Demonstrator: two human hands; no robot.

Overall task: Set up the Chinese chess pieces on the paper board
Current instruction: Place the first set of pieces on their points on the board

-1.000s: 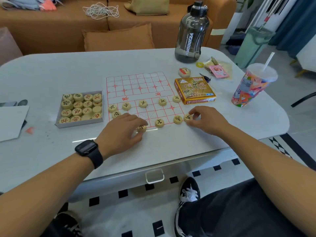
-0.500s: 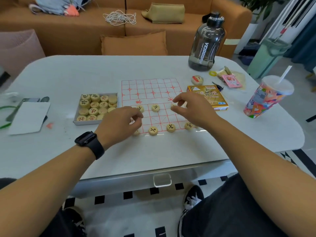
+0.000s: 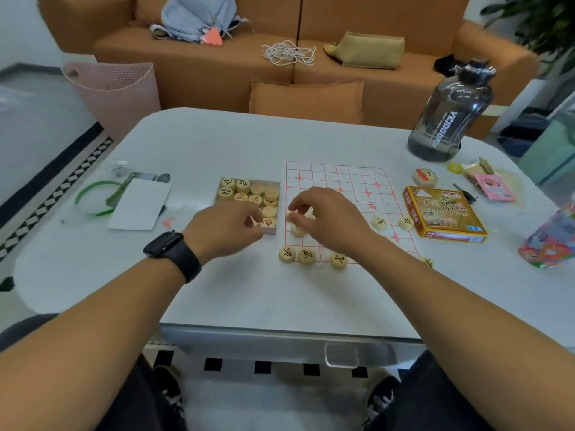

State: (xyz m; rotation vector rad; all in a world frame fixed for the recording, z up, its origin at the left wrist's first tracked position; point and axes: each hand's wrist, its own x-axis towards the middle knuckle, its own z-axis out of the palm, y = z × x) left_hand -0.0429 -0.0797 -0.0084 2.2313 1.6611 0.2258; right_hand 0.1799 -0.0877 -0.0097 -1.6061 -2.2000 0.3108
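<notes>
The paper board (image 3: 342, 178), white with a red grid, lies in the middle of the white table (image 3: 249, 144). Round wooden chess pieces stand on its near edge, among them three (image 3: 287, 254) (image 3: 306, 256) (image 3: 339, 260) at the left. Two more pieces (image 3: 380, 223) (image 3: 406, 223) sit one row further in. My right hand (image 3: 329, 219) hovers over the board's left side and pinches a piece (image 3: 298, 213) with its fingertips. My left hand (image 3: 227, 228), a black watch on its wrist, has curled fingers at the near right corner of the piece tray (image 3: 277, 182); any piece in them is hidden.
The yellow chess box (image 3: 441, 213) lies right of the board. A large dark water bottle (image 3: 451, 119), small packets (image 3: 494, 186) and a colourful cup (image 3: 550, 241) stand at the right. White paper (image 3: 140, 203) and a green ring (image 3: 93, 194) lie at the left.
My right hand crossed from the board's right side to its left side. My left hand left the near row and went to the tray. The view swung left.
</notes>
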